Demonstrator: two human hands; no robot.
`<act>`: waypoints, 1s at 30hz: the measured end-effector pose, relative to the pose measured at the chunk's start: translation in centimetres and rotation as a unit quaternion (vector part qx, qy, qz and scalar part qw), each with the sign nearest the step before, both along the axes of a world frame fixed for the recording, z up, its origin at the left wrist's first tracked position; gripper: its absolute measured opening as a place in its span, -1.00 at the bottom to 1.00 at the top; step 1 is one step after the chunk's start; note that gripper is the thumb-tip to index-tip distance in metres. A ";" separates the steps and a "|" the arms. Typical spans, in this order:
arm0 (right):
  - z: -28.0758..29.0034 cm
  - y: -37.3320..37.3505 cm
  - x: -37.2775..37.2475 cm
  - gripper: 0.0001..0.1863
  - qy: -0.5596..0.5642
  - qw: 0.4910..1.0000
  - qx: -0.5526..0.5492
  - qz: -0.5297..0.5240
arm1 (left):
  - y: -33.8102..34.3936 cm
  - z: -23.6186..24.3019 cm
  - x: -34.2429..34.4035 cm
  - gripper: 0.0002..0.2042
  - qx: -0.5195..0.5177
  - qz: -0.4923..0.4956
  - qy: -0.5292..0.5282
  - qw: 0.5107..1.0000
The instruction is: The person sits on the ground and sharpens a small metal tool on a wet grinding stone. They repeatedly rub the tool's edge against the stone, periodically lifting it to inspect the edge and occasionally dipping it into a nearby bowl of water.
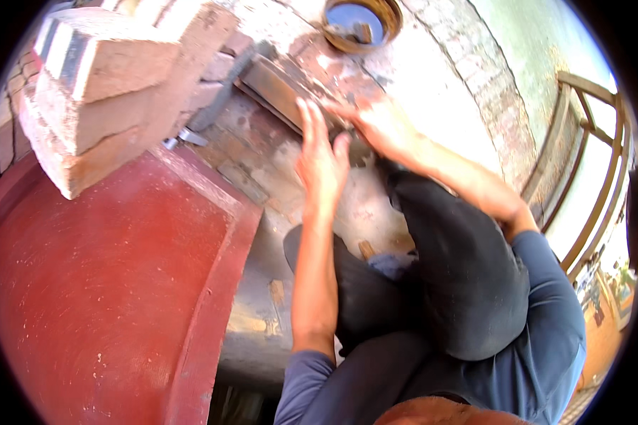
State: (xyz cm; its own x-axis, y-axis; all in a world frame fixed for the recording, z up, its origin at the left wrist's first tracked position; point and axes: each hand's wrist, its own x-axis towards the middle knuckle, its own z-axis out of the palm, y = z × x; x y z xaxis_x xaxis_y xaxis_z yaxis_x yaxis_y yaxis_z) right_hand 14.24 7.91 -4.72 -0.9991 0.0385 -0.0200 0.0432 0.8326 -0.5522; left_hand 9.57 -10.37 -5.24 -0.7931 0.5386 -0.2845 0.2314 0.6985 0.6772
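Observation:
A long brown rectangular block or mould (269, 88), its material unclear, lies at a slant on the dusty brick floor near the top centre. My left hand (319, 159) is at its lower edge, fingers stretched along it and thumb apart. My right hand (379, 124) reaches to the right end of the same piece with an index finger extended; its lower fingers are partly hidden and blurred. Just beyond stands a round rusty pan (333, 39) with bluish contents and a small block in it. My knees, in black trousers (461, 276), are bent beneath my arms.
Stacked pinkish bricks (106, 120) rise at the upper left beside a red painted slab (113, 283) with a raised border. A small pale metallic piece (191, 138) lies by the bricks. At the right, a wooden frame (585, 127) leans near a pale wall (546, 35).

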 end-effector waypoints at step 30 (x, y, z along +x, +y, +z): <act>0.8 0.0 -0.5 -0.40 -0.050 0.999 -0.008 0.012 | 14.4 0.0 -14.4 -0.51 -0.070 -0.021 0.111 0.991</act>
